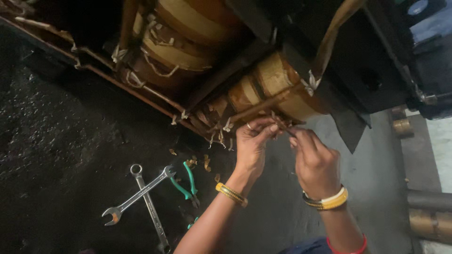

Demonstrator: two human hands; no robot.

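My left hand [252,143] and my right hand [314,157] meet at the lower edge of a large wound coil [273,87] wrapped in brown paper insulation. Both pinch a thin brown strip or lead [282,126] that sticks out under the coil. The left fingers curl around its near end, and the right fingers grip it from the right. Bangles sit on both wrists. A second, larger coil [183,37] lies behind to the left, tied with white cotton tape [310,83].
Two crossed steel spanners [141,193] and green-handled pliers [188,181] lie on the dark oily floor at lower left. Paper scraps [206,163] are scattered beneath the coil. A copper bar [136,91] runs along the coils. Brown cylinders [431,223] lie at right.
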